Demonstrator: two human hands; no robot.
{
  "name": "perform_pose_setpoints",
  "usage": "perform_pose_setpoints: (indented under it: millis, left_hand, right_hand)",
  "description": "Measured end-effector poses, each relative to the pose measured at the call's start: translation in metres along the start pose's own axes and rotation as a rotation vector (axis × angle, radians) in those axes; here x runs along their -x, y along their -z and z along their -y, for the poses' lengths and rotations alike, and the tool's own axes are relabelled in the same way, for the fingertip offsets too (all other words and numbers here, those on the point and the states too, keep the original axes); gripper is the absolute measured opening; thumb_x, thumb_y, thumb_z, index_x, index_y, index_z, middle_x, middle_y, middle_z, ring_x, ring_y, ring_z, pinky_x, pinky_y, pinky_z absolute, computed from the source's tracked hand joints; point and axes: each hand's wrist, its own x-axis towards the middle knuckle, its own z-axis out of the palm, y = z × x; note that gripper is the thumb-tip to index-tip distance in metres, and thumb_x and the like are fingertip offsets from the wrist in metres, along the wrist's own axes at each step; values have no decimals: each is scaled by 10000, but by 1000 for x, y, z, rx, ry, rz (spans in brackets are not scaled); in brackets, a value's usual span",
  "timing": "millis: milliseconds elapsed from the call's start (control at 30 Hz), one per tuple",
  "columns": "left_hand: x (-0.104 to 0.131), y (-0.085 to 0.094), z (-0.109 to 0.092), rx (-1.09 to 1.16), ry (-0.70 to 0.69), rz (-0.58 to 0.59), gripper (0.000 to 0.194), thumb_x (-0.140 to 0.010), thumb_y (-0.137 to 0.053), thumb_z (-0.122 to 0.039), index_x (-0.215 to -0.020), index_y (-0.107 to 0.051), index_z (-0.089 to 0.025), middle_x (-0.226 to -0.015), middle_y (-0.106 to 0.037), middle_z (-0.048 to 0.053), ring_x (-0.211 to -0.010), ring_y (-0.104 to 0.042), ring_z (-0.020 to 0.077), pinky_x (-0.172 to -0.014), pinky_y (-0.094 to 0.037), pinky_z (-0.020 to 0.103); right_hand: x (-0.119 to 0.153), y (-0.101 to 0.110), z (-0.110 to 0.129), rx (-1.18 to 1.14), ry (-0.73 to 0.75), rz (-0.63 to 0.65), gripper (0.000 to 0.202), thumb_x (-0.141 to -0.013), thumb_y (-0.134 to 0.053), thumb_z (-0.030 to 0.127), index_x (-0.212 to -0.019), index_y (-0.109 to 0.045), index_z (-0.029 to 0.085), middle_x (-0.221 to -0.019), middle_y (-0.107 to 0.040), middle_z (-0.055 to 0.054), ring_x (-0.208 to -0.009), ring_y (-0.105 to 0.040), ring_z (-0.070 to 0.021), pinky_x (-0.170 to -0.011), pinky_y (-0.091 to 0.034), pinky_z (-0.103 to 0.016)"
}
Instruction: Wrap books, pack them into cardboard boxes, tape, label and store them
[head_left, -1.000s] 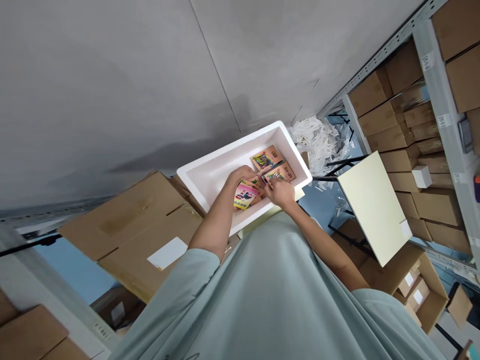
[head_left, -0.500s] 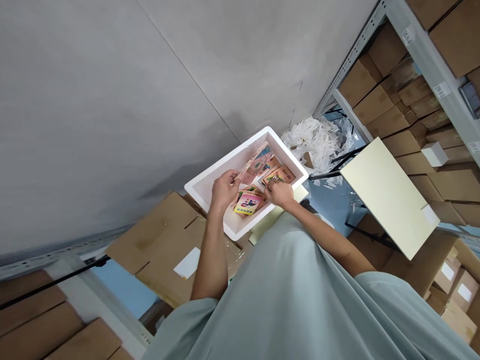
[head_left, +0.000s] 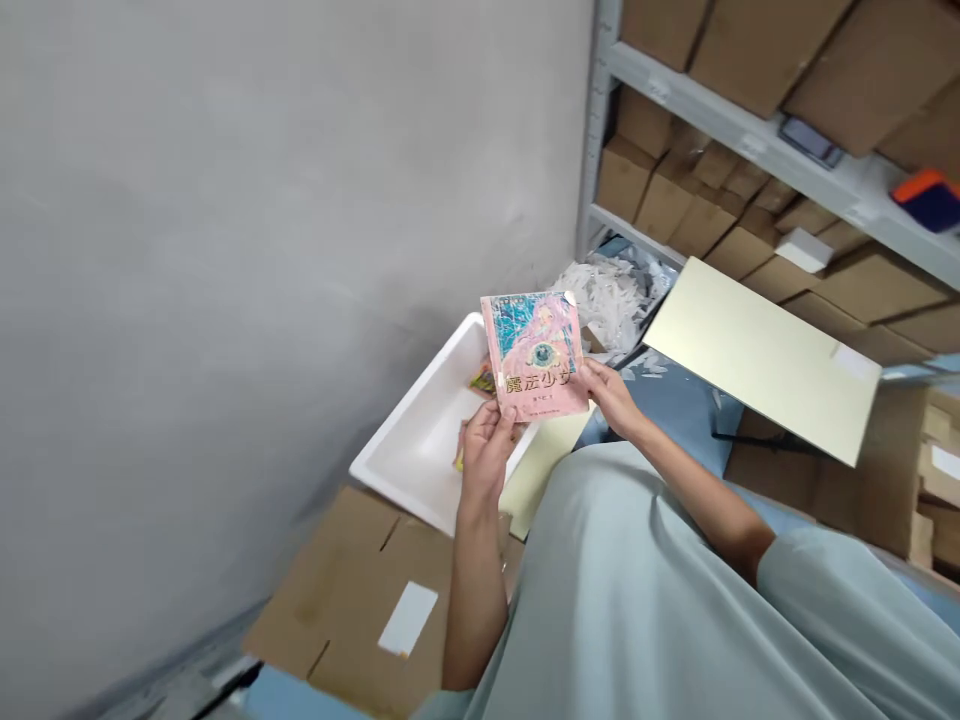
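A pink and blue booklet (head_left: pixel 541 350) with a long-haired figure and an eye on its cover is held up between both hands, its cover facing me. My left hand (head_left: pixel 488 445) pinches its lower left corner, thumb on the front. At its lower right edge, my right hand (head_left: pixel 609 395) grips with thumb and fingers. Behind and below the booklet is a white foam box (head_left: pixel 412 442). Parts of a few colourful booklets (head_left: pixel 482 378) show inside the box; the held booklet and my left hand hide the rest.
Under the box lies a cardboard carton (head_left: pixel 352 590) with a white label. A pale yellow board (head_left: pixel 765 355) stands to the right, near a heap of white scraps (head_left: pixel 604 300). Metal shelves (head_left: pixel 720 125) full of cartons rise at the upper right; a grey wall fills the left.
The pink booklet has been lifted out of the box and turned to face me. My right hand has left the booklets in the box and now holds it too. The view has shifted.
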Motion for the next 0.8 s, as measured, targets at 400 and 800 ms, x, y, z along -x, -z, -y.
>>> perform_pose_setpoints:
  millis: [400,800]
  left_hand:
    - [-45,-217,10,-146,94,472,587,-798,-926,-634,-1217,-820,-236,-1264,-827,126,-1293,-762,317,-1129,-621,430]
    - [-43,-489,91,-85,280,445,604,-672,-997,-662,-992,-801,-190,-960,-826,52,-944,-783,226,-891,-624,324]
  right_hand:
    - [84,202,3,-176,68,-509,584,-919,-772,753,-1154,-830,222,-1083,-828,-58,-1043,-737,-259,-933,-608,-354]
    - [80,429,-34,-264,91,-556,536,-946,-765,715,-1127,-819,213,-1078,-823,-64,-1007,-736,-228,-972,-600,-329]
